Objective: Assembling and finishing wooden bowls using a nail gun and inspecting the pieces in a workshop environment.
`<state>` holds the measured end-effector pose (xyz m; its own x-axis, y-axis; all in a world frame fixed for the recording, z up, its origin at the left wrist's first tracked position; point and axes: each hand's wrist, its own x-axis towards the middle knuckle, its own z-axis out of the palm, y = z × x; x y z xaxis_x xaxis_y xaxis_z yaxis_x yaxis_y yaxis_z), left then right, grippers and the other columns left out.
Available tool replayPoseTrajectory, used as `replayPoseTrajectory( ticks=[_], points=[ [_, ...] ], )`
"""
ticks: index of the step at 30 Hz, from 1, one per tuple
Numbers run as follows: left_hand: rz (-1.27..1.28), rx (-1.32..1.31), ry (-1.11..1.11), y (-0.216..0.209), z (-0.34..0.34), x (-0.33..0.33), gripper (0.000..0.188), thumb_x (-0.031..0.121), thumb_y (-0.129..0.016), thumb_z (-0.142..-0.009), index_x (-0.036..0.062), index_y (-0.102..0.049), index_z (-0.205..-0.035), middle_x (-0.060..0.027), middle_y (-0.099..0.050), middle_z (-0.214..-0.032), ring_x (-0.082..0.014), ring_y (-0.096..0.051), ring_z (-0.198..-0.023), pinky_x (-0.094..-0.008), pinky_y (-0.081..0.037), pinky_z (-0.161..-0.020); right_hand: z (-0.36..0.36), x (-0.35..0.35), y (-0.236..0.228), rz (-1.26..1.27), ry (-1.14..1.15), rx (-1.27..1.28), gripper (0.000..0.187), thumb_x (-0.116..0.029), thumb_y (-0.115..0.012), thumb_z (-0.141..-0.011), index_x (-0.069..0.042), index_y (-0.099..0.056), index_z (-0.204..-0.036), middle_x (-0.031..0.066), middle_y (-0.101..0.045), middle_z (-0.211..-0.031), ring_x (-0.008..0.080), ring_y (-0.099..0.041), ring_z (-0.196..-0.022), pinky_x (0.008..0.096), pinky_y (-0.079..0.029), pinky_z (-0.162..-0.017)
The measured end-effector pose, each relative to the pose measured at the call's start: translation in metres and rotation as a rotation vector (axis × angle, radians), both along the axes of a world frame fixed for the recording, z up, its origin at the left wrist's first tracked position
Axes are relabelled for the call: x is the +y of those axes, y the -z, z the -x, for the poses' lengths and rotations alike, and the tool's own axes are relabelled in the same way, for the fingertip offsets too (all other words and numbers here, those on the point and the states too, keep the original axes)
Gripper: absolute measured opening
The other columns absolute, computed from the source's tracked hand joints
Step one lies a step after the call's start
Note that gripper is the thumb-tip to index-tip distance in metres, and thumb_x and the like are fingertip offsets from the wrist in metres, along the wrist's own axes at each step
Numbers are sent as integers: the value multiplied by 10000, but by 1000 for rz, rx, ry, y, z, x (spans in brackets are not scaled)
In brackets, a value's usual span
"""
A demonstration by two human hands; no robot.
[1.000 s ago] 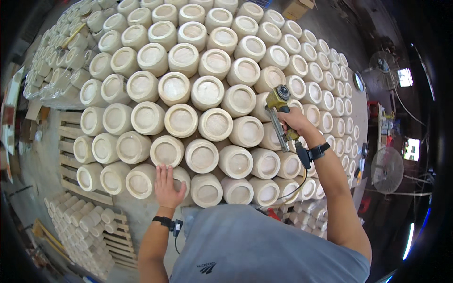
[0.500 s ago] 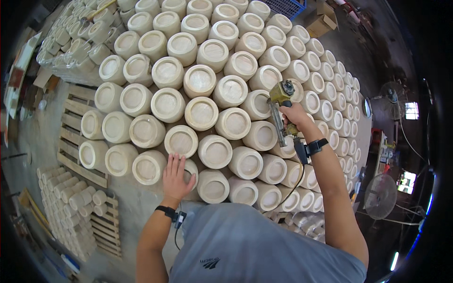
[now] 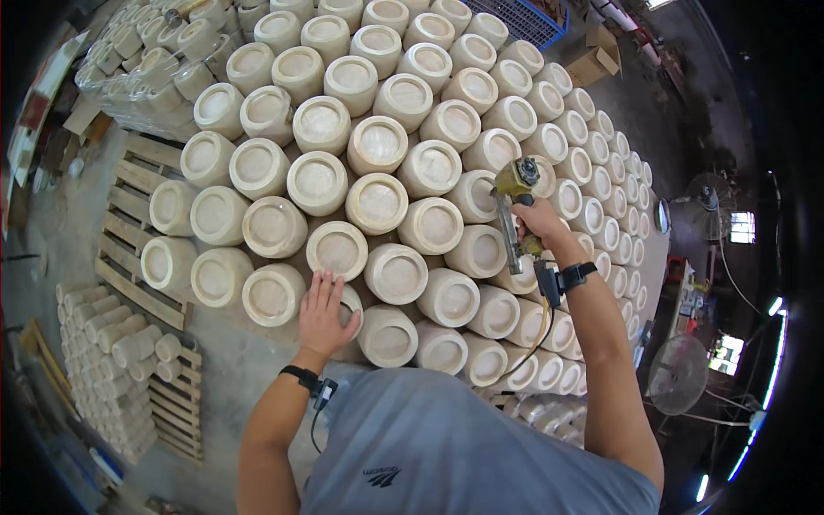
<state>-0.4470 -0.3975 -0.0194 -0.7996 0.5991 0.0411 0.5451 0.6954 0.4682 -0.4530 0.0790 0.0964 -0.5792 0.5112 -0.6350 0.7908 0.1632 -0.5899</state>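
Many pale wooden, barrel-shaped pots with round recessed tops stand in packed rows. My left hand [image 3: 321,319] lies on a pot [image 3: 351,302] at the near edge of the rows, fingers stretched out and thumb apart; the hand covers part of that pot. Its fingertips reach the rim of the pot [image 3: 336,250] just beyond. On the right, my right hand [image 3: 539,222] is closed round the handle of a nail gun [image 3: 515,182], an olive-yellow tool with a long dark magazine. The gun is above the pots, and a thin air hose [image 3: 534,350] trails down from it.
Wooden pallets [image 3: 130,225] lie on the floor at left, with smaller wooden pieces [image 3: 112,356] stacked near the lower one. Plastic-wrapped pots [image 3: 142,81] stand far left. A blue crate [image 3: 518,19] and cardboard box [image 3: 595,62] are at the back. Fans [image 3: 678,374] stand at right.
The whole view has shifted slightly. My left hand still rests on the near pot, and my right hand keeps its grip on the nail gun, held at nearly the same place.
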Motion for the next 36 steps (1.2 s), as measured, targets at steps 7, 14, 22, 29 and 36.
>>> replayPoseTrajectory(
  ticks=[7,14,22,29,36],
  points=[
    [-14,1,10,-3,-1,1,774,409,-691,-839,55,-466,-1490,-192,-406,-1570,-380,-338,-1482,-506,-374,-1088,7,-20,7,73,-35,-39,255,-184,-664,-845,18,-618,-696,92,-602,-616,209,-583,-472,369,-510,-485],
    [12,5,18,-3,2,0,766,427,-673,-852,53,-468,-1488,-193,-406,-1571,-372,-334,-1486,-505,-368,-1099,-1,-22,12,93,-15,-9,261,-196,-662,-843,10,-616,-689,82,-600,-608,205,-598,-477,350,-503,-477],
    [14,-9,0,-1,0,1,795,414,-696,-836,76,-442,-1508,-171,-368,-1601,-362,-305,-1502,-521,-368,-1101,-82,-29,-18,75,-24,29,190,-143,-654,-877,-19,-599,-743,30,-568,-599,154,-568,-453,317,-484,-449],
    [22,35,6,-3,0,1,758,409,-673,-852,67,-459,-1494,-176,-404,-1574,-365,-326,-1490,-505,-383,-1082,-112,-29,4,-22,-38,-2,206,-147,-661,-838,25,-612,-736,77,-592,-596,181,-600,-453,327,-488,-441],
    [20,8,4,-2,-1,2,773,391,-691,-849,77,-439,-1508,-167,-368,-1601,-364,-297,-1505,-512,-370,-1099,-110,-35,12,-86,-45,-23,210,-125,-650,-848,30,-598,-716,81,-593,-614,193,-594,-451,341,-489,-425]
  ],
)
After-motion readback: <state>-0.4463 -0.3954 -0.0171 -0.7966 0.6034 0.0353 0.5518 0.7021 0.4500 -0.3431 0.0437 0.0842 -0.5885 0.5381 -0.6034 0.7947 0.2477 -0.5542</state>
